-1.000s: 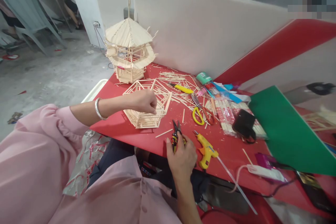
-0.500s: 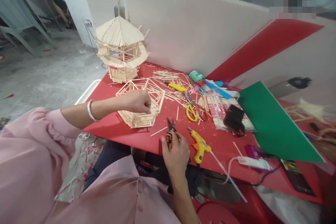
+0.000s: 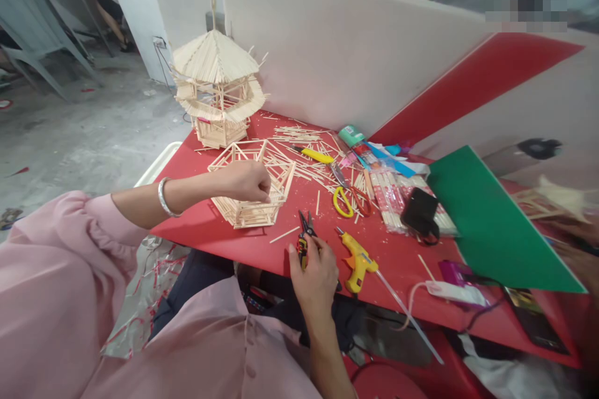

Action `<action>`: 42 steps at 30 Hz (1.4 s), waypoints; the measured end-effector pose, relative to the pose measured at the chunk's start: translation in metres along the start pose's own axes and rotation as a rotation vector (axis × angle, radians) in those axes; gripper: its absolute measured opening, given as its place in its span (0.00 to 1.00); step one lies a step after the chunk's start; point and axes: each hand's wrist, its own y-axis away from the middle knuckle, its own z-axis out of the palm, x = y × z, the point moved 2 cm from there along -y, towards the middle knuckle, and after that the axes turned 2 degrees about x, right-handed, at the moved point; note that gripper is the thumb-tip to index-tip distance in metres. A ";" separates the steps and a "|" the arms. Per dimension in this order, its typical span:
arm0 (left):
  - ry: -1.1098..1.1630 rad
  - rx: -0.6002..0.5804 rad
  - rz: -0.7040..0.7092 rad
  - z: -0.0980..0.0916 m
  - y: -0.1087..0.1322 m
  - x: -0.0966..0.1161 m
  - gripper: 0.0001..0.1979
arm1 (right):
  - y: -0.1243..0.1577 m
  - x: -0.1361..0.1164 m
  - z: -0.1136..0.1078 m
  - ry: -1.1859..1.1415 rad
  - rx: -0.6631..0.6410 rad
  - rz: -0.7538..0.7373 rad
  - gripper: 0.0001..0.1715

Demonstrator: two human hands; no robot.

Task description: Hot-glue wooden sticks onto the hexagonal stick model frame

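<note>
My left hand (image 3: 250,179), with a silver bangle at the wrist, is closed above a six-sided frame of thin wooden sticks (image 3: 255,215). Whatever its fingers hold, if anything, is hidden from me. At the front edge of the red table, my right hand (image 3: 316,268) has its fingers round the handles of cutting pliers (image 3: 305,234), whose jaws point away from me and stand slightly apart. One loose stick (image 3: 284,235) lies between the frame and the pliers. A yellow glue gun (image 3: 358,260) with a long clear glue stick rests just right of my right hand.
Behind the frame stands a wooden-stick pavilion (image 3: 215,90) with a pointed roof. Scattered sticks (image 3: 304,162), a yellow cutter knife (image 3: 316,154), scissors (image 3: 344,199) and bagged sticks (image 3: 390,202) lie farther back. A green board (image 3: 500,230) stands at right, with a power strip (image 3: 456,292) before it.
Both my hands keep their places and grip. The view has shifted very slightly. At the far right edge, another person's hand and arm have moved.
</note>
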 end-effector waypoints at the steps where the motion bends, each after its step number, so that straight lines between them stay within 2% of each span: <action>1: 0.003 0.000 -0.004 0.000 0.000 0.000 0.07 | 0.000 0.000 0.000 -0.002 -0.003 0.002 0.26; 15: 0.005 0.018 0.065 -0.001 0.002 0.001 0.08 | 0.002 0.001 0.000 -0.045 -0.050 0.014 0.25; 42: -0.007 0.025 0.057 -0.001 0.003 0.003 0.08 | 0.004 0.003 0.004 -0.039 -0.070 0.011 0.25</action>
